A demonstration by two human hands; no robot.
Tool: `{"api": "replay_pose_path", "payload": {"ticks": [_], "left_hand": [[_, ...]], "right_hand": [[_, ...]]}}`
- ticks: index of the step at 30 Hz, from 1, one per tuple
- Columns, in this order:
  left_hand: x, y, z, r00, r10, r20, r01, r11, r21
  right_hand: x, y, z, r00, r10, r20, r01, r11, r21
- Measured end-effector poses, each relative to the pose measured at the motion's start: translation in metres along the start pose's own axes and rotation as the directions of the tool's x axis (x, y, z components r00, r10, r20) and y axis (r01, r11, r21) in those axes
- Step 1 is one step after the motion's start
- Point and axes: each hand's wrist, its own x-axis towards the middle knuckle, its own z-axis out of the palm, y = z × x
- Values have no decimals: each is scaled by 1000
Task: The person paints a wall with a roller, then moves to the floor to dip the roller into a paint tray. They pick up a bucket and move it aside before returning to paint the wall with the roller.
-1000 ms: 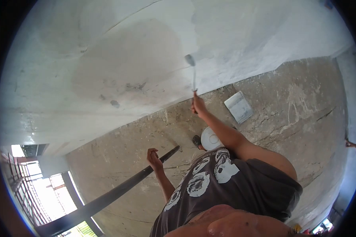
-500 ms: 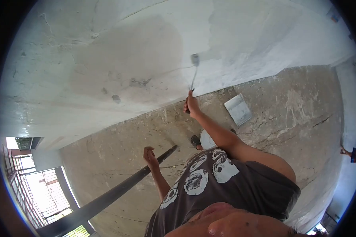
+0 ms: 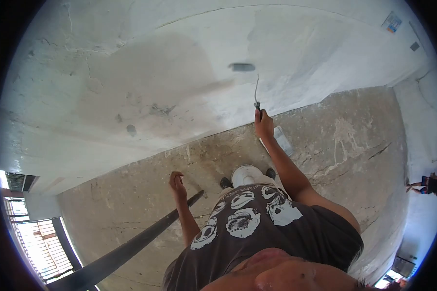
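My right hand (image 3: pixel 264 125) is wrapped round the handle of a paint roller (image 3: pixel 242 67), whose head is at the pale wall (image 3: pixel 179 63). The roller head is blurred, near the border of a darker patch. My left hand (image 3: pixel 176 181) is raised beside the dark pole (image 3: pixel 136 240), fingers curled, and I cannot make out anything in them. A white bucket (image 3: pixel 247 175) stands between my feet. A pale tray (image 3: pixel 280 141) lies on the floor, partly hidden behind my right forearm.
The cracked concrete floor (image 3: pixel 131 203) meets the wall in a slanting line. The dark pole runs up from the lower left. At the far right is another person (image 3: pixel 427 185). A barred window (image 3: pixel 46 247) is at lower left.
My right hand has moved to the right with the roller, whose head has turned sideways in view. My left hand has shifted slightly up and left. More of the bucket shows.
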Motion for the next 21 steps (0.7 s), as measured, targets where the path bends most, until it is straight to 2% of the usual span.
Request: {"api": "replay_pose_path", "payload": {"ticks": [1,3,5,8,9,11,15,17,19,20,21], "left_hand": [[4,3,4,1000,14,5,-14,1000,7],[14,2,9,1000,13,20,-13,1000,-15],[19,3,12,999,10,39,-9,999,-32],[23,8,15,998,21,61,-21,1000,-9],[23,8,16,998,20,64,-19,1000,-9],[23,5,17,998,19,68,-18,1000,-8],[22,8,15,998,19,55,-19,1000,-6],[18,11,14,999,27,39,-27,1000,14],[17,12,13,999,16,41,-16,1000,9],[16,11,13,999,17,40,-17,1000,9],[16,10,14,999,19,37,-18,1000,-6]], "right_hand": [[4,-12,-9,1000,-4,2,4,1000,-5],[17,-37,-29,988,-38,-150,46,998,51],[39,-54,-48,968,-66,-243,76,997,30],[74,-80,-85,887,-219,-406,231,973,-21],[84,-88,-99,886,-233,-401,227,972,-63],[94,-107,-121,860,-269,-432,292,956,-15],[101,-99,-121,833,-319,-453,370,929,25],[89,-86,-103,876,-318,-362,347,938,14],[74,-69,-73,972,-187,-143,215,953,215],[82,-31,-32,919,-316,-235,369,899,237],[76,-11,-16,986,-161,46,125,891,436]]}}
